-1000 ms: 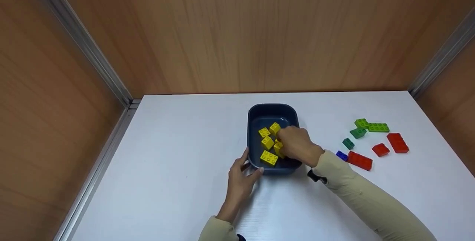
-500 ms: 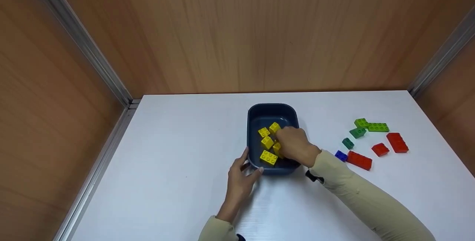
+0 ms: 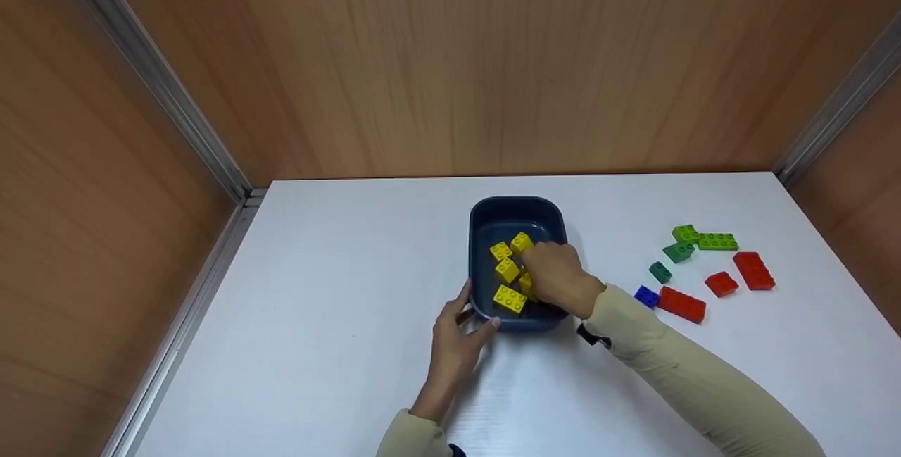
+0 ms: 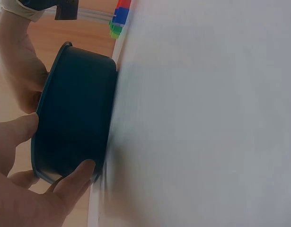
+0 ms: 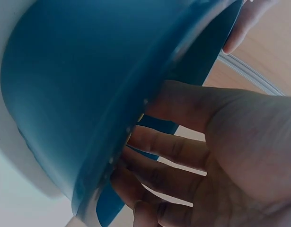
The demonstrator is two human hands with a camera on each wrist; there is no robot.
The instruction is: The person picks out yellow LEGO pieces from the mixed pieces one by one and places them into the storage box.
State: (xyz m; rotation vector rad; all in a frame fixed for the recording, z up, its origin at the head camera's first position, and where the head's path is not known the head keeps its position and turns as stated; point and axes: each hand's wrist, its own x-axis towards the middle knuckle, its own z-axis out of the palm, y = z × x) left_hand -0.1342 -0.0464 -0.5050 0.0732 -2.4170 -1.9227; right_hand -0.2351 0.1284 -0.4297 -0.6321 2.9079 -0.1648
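Note:
A dark blue rectangular tub point(image 3: 517, 207) stands upright on the white table with several yellow toy building bricks point(image 3: 509, 299) inside. My left hand point(image 3: 454, 348) grips its near left corner, thumb at the front rim and fingers along the left wall. Over the right rim, my right hand point(image 3: 559, 274) reaches in with fingers bent down among the bricks. From the right wrist, slivers of yellow show by the thumb and index finger point(image 5: 166, 146), but the tub wall point(image 5: 79, 85) hides the fingertips; I cannot tell whether they hold a brick.
Right of the tub lie loose bricks: red bricks point(image 3: 681, 305), a blue brick point(image 3: 646, 296), dark green bricks point(image 3: 660, 272) and light green bricks point(image 3: 718, 241). Wood-grain panels point(image 3: 493, 63) wall the table at the back and sides.
My right hand and forearm have shifted slightly left inside the tub, uncovering more of the blue brick. The yellow brick beside its fingers has shifted slightly. My left hand and the tub keep their places.

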